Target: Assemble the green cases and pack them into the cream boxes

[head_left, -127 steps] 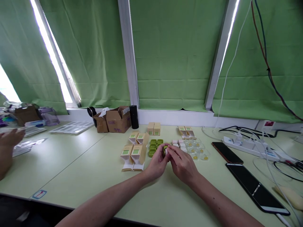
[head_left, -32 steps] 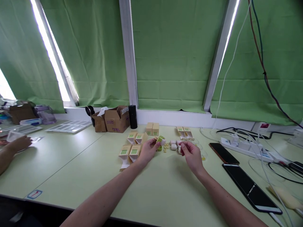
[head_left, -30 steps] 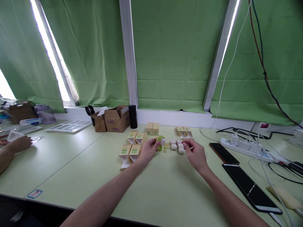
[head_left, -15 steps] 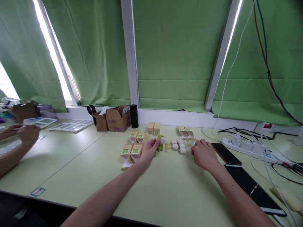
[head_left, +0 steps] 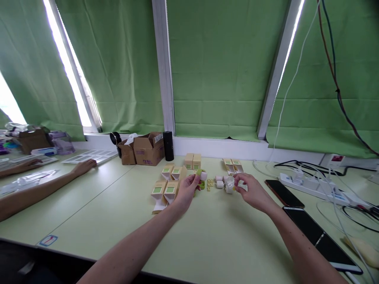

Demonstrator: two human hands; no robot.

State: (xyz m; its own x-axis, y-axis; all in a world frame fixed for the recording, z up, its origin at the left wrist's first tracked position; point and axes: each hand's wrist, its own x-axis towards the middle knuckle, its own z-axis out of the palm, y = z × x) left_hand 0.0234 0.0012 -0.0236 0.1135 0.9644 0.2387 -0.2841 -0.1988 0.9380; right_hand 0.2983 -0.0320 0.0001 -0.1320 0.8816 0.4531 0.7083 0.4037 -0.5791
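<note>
My left hand (head_left: 187, 190) is closed in a pinch on a small green and white piece (head_left: 203, 176). Other green pieces (head_left: 202, 184) show just under it, partly hidden by the fingers. My right hand (head_left: 249, 191) pinches a clear plastic piece (head_left: 229, 183), raised slightly in front of the small white cylinders. Those white cylinders (head_left: 219, 184) stand in a cluster between my hands. Several tiny yellow pieces (head_left: 209, 184) lie in rows left of them. Small beige boxes with green windows (head_left: 170, 188) stand beside my left hand.
More beige boxes (head_left: 192, 161) stand farther back, and two open ones (head_left: 232, 165) lie behind the cylinders. Cardboard boxes (head_left: 149, 149) and a black cylinder (head_left: 168, 146) are by the wall. Phone (head_left: 284, 193), tablet (head_left: 321, 236) and power strip (head_left: 314, 185) lie right. A co-worker's arms (head_left: 59, 182) reach in left.
My right hand has lifted the clear plastic piece and moved slightly left, over the white cylinders. My left hand stays put. The co-worker's arm has stretched toward the white trays.
</note>
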